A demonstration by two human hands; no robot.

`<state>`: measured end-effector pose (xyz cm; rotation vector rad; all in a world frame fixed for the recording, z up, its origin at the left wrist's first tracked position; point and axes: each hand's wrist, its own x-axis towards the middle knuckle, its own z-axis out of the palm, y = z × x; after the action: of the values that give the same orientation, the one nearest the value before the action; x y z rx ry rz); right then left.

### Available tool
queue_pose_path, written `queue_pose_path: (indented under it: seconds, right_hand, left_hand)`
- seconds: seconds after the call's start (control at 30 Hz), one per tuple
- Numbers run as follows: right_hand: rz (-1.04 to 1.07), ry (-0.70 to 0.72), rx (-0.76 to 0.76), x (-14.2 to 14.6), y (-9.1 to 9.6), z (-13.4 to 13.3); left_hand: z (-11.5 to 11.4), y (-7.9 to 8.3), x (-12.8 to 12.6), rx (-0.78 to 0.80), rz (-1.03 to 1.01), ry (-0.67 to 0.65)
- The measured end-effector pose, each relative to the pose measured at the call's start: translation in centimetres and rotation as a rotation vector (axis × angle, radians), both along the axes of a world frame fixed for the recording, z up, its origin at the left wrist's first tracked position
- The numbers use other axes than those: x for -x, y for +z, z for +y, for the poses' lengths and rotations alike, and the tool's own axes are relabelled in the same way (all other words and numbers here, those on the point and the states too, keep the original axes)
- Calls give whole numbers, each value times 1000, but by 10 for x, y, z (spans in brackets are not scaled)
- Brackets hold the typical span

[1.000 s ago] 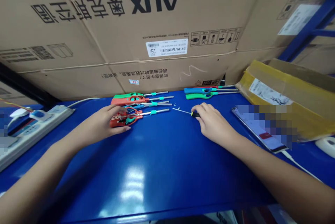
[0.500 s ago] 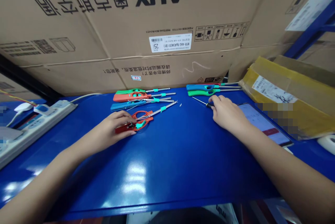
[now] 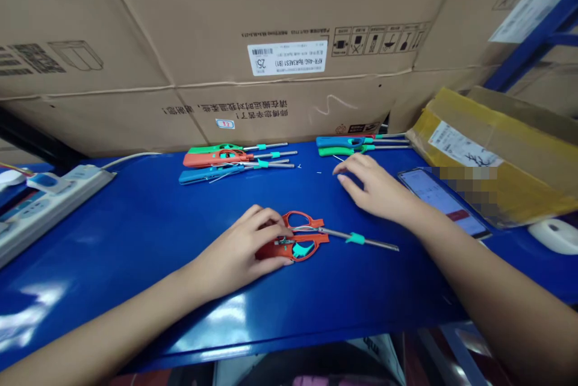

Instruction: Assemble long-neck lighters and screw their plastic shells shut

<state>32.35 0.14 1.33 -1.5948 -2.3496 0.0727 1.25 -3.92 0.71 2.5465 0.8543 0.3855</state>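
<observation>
My left hand [image 3: 246, 244] is wrapped over the handle of a red gas lighter [image 3: 311, 239], whose casing lies split in two halves. Between the halves show a wire, a turquoise trigger [image 3: 303, 249] and a metal tube [image 3: 377, 243] pointing right with a turquoise slider on it. My right hand [image 3: 377, 187] hovers low over the table, fingers loosely curved and apart, with nothing visible in them. Just beyond its fingertips shows the thin shaft of a screwdriver [image 3: 338, 158]; the hand hides the rest.
Green, orange and blue lighters [image 3: 217, 158] lie at the back left. More lighters [image 3: 345, 143] lie at the back right. Tiny screws [image 3: 299, 166] sit between the groups. A phone [image 3: 445, 202], an open yellow-taped carton [image 3: 492, 160] and a white mouse [image 3: 554, 235] are right; a power strip [image 3: 58, 199] left.
My left hand has brought the split red lighter right and nearer to me. My right hand has let go of the screwdriver, leaving it on the table, and moved slightly left.
</observation>
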Motion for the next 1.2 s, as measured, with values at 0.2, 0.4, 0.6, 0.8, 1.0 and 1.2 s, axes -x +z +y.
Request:
queue_pose_path:
  seconds: [0.2,0.4,0.6,0.8,1.0,1.2]
  right_hand:
    - [44,191,-25,8,0,-4]
    - [176,172,-182,8,5,3]
    - [172,324,-16,11,8,-4]
    - [612,172,-60,16,4,1]
    - [1104,-75,-45,2,10,19]
    - [1305,-117,-167,-16,20,24]
  left_hand:
    - [8,-6,-5,-82,-36,4]
    - [10,-10,-5,-193,-7,15]
    - [-5,-3,-18,-353,-70,44]
    - [-39,-3,-74,-274,-142,-290]
    - [-52,-17,-154,-425,-95,-580]
    - [-53,-17,-171,-345,-28,-541]
